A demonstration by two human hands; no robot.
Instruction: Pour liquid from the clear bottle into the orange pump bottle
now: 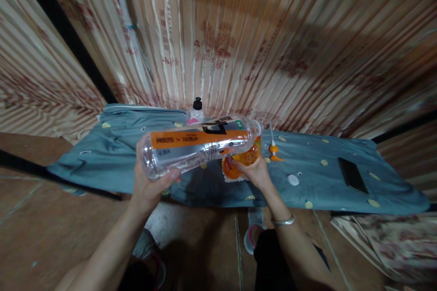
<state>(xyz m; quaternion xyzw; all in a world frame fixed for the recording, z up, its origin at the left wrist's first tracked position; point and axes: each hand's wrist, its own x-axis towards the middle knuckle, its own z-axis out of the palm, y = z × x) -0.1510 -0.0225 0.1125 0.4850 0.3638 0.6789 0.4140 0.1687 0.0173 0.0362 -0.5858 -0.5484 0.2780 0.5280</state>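
Note:
A large clear plastic bottle point(201, 143) with an orange and silver label lies nearly level in the air, its open mouth toward the right. My left hand point(152, 186) is wrapped round its base end. Below the mouth, my right hand point(254, 170) grips an orange bottle point(251, 152) that stands on the cloth. The clear bottle's mouth is over the top of the orange bottle, whose opening is partly hidden. An orange pump head point(273, 150) with a clear tube lies to the right, and a round white cap point(292, 179) is nearer the front.
A blue-green cloth point(205, 191) covers the narrow table. A small bottle with a black top point(197, 103) stands behind the clear bottle. A dark phone point(353, 175) lies at the right. Striped curtains point(221, 32) hang behind, and dark poles point(68, 32) frame the sides.

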